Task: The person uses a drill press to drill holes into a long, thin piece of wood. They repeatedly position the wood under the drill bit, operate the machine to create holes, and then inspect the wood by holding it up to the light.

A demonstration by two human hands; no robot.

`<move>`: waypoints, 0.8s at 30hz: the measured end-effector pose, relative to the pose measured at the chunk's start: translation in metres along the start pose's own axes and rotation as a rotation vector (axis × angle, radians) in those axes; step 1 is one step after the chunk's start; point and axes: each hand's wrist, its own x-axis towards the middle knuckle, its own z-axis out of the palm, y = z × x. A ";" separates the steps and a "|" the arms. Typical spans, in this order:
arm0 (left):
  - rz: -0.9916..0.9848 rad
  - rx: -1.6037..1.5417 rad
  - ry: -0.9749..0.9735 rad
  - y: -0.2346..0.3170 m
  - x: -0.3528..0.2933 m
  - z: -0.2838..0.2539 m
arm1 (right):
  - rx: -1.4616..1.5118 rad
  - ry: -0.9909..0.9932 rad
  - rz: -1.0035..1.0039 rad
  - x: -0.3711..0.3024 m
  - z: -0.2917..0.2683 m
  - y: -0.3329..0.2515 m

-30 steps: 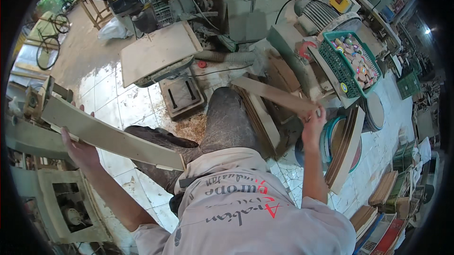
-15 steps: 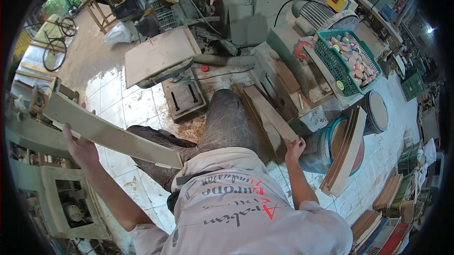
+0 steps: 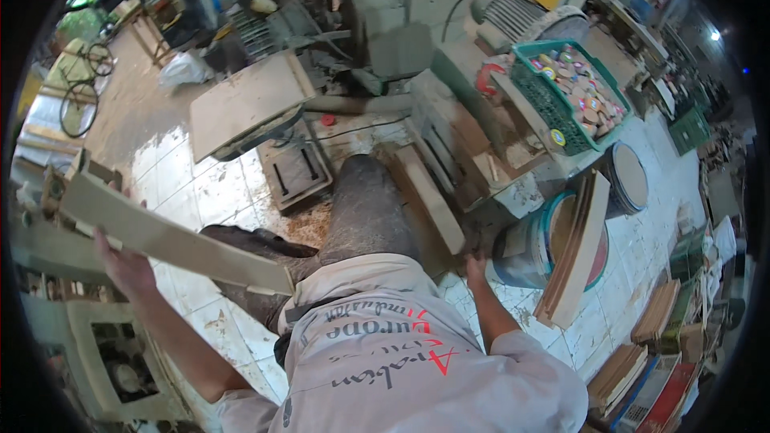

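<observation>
My left hand (image 3: 128,270) grips a long, curved, pale wooden board (image 3: 172,232) from its outer edge, fingers partly hidden behind it. A small end piece stands up at each end of this board, and its near end rests by my waist. To the right of my thigh, a flat wooden plank (image 3: 429,196) leans beside the machine base, with darker boards behind it. My right hand (image 3: 475,266) is low, close to the near end of that plank. Its fingers are dark and blurred, so whether they touch the plank does not show.
Several curved strips (image 3: 573,260) lie across a bucket (image 3: 513,252) on the right, with another lidded bucket (image 3: 627,180) behind. A green basket (image 3: 573,96) of small wooden pieces sits on the machine. Ahead stands a machine with a tilted flat table (image 3: 250,104). Stacked boards (image 3: 618,377) lie lower right.
The whole view has shifted a little. My right hand has moved down and left from the plank's end, and the plank has swung left. My left hand keeps the curved board.
</observation>
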 end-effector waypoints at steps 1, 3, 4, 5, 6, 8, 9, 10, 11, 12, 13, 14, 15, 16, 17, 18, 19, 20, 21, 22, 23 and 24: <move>-0.027 0.008 0.005 -0.011 0.004 -0.007 | -0.104 0.026 -0.048 0.008 -0.008 0.012; -0.078 -0.078 0.168 0.007 -0.012 -0.017 | -0.013 -0.173 0.049 -0.030 0.013 -0.041; -0.038 0.073 0.153 -0.010 -0.002 -0.037 | -0.176 -0.073 -0.102 -0.009 0.011 -0.022; -0.010 0.147 0.159 -0.017 -0.004 -0.051 | -0.165 -0.262 -0.240 -0.026 0.016 -0.062; 0.006 0.212 0.140 -0.025 -0.001 -0.052 | -0.114 -0.329 -0.131 -0.039 0.011 -0.095; -0.015 0.130 0.049 -0.021 -0.007 -0.010 | -0.334 -0.467 -0.424 -0.030 -0.012 -0.136; -0.005 0.084 0.003 -0.020 -0.011 0.001 | -0.413 -0.558 -0.460 -0.049 -0.023 -0.190; 0.005 0.036 -0.045 -0.019 -0.016 0.013 | -0.476 -0.554 -0.611 -0.061 -0.042 -0.232; -0.034 0.022 -0.028 -0.017 -0.020 0.026 | -0.575 -0.440 -0.650 -0.074 -0.062 -0.267; -0.032 0.026 -0.032 -0.016 -0.024 0.037 | -0.595 -0.295 -0.703 -0.074 -0.082 -0.288; -0.029 0.026 -0.034 -0.016 -0.028 0.045 | -0.615 -0.148 -0.756 -0.070 -0.103 -0.302; -0.025 0.026 -0.032 -0.016 -0.029 0.050 | -0.616 0.072 -0.701 -0.059 -0.126 -0.313; -0.042 0.025 -0.076 -0.018 -0.027 0.045 | -0.608 0.285 -0.643 -0.052 -0.144 -0.320; -0.059 0.028 -0.113 -0.022 -0.022 0.031 | -0.635 0.443 -0.599 -0.067 -0.156 -0.337; -0.079 0.024 -0.150 -0.028 -0.017 0.018 | -0.799 0.564 -0.583 -0.074 -0.175 -0.346; -0.058 0.050 -0.211 -0.037 -0.010 0.006 | -0.911 0.715 -0.576 -0.055 -0.200 -0.323; -0.037 0.081 -0.270 -0.047 -0.003 -0.006 | -1.022 0.862 -0.562 -0.037 -0.216 -0.298; -0.010 0.123 -0.314 -0.048 -0.004 -0.012 | -0.946 0.778 -0.427 -0.051 -0.207 -0.309; -0.019 0.104 -0.277 -0.050 -0.007 -0.018 | -0.870 0.691 -0.293 -0.066 -0.201 -0.321; -0.030 0.082 -0.248 -0.048 -0.013 -0.013 | -0.791 0.608 -0.153 -0.079 -0.197 -0.329; -0.040 0.061 -0.220 -0.047 -0.017 -0.011 | -0.784 0.594 -0.138 -0.079 -0.196 -0.331; -0.039 0.068 -0.229 -0.047 -0.019 -0.012 | -0.777 0.581 -0.123 -0.079 -0.197 -0.333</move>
